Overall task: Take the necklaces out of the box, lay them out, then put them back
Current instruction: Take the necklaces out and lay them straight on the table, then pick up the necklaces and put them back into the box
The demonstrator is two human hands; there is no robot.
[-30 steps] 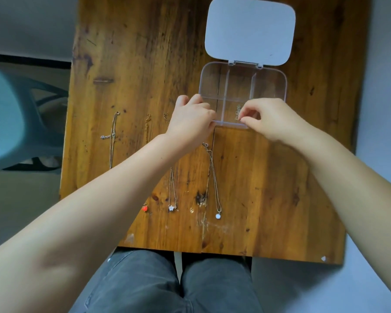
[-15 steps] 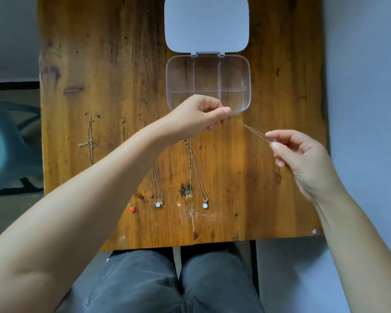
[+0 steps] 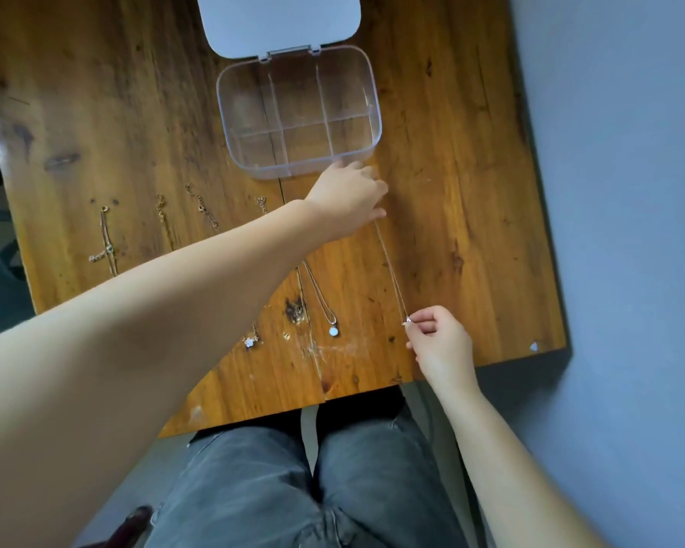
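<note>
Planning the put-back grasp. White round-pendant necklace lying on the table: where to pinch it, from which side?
Pinch the white round pendant from above, at the near table edge. It is the only bulky part; the chain lies flat and thin, its upper end under the left forearm.

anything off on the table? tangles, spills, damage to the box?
Nothing stands out. The clear box sits open and looks empty and intact. The left hand and right hand hold one necklace stretched straight. The other necklaces lie in a tidy row. The table has only old stains.
</note>
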